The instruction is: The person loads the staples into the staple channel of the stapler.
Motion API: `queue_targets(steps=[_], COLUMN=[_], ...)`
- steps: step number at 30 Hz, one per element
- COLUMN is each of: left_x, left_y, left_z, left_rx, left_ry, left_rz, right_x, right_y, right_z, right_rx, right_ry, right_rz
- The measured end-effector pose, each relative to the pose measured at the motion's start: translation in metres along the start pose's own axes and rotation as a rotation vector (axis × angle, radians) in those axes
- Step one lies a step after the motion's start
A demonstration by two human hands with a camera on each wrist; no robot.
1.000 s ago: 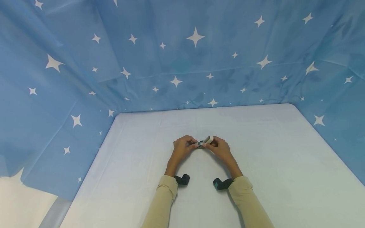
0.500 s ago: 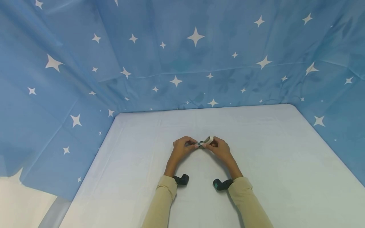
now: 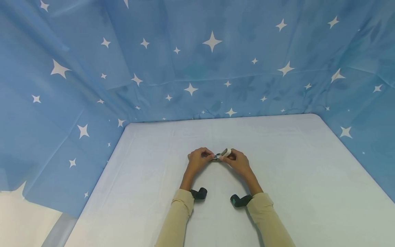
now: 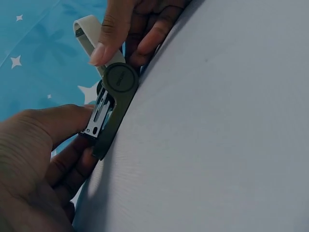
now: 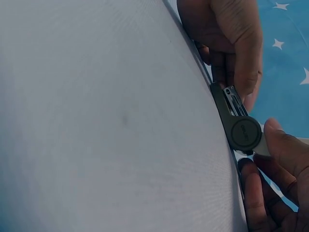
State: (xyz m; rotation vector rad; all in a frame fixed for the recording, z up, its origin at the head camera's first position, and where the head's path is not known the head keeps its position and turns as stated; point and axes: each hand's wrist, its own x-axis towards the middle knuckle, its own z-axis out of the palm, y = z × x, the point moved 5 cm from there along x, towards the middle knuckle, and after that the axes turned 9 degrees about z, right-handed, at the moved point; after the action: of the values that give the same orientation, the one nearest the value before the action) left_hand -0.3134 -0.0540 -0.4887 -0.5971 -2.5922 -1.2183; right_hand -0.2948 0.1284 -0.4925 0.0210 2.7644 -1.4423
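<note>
A small stapler (image 4: 120,79) with a dark green base and a round hinge cap is held low at the tabletop. Its white top arm (image 4: 88,30) is swung up, leaving the metal staple magazine (image 4: 98,116) exposed. My left hand (image 3: 197,160) pinches the front end of the magazine, thumb on top and fingers beneath. From the other side my right hand (image 3: 240,162) grips the stapler by the hinge end and the white arm, its thumb pressing there. Whether staples lie in the magazine is too small to tell.
A white-covered table (image 3: 154,178) spreads around both hands. Behind it and along the sides hangs a blue curtain (image 3: 172,65) with white stars. Black wrist cameras (image 3: 200,193) sit at both cuffs.
My left wrist has turned slightly and shifted a little to the right. Both hands stay on the stapler, and the white arm remains raised.
</note>
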Motion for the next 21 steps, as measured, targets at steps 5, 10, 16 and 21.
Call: queue_targets(steps=[5,10,16,21], left_x=[0.0021,0.0038,0.0046,0.0035], left_y=[-0.0005,-0.0005,0.0010,-0.0001], left_z=[-0.0010,-0.0008,-0.0019,-0.0013], left_rx=[-0.051,-0.059,-0.066,-0.058], left_ry=[-0.025,-0.031,-0.030,-0.048], left_rz=[-0.045,-0.043,-0.053,-0.065], right_x=[-0.0011,0.0001,-0.0003,-0.0020], right_y=[-0.0018,-0.0021,-0.0019,-0.0021], right_z=[-0.0008,-0.0016,-0.0010,-0.0010], right_rx=[-0.004,-0.008,0.013,0.016], right_ry=[0.005,0.014,0.004,-0.001], right_rz=[0.008,0.013,0.012,0.023])
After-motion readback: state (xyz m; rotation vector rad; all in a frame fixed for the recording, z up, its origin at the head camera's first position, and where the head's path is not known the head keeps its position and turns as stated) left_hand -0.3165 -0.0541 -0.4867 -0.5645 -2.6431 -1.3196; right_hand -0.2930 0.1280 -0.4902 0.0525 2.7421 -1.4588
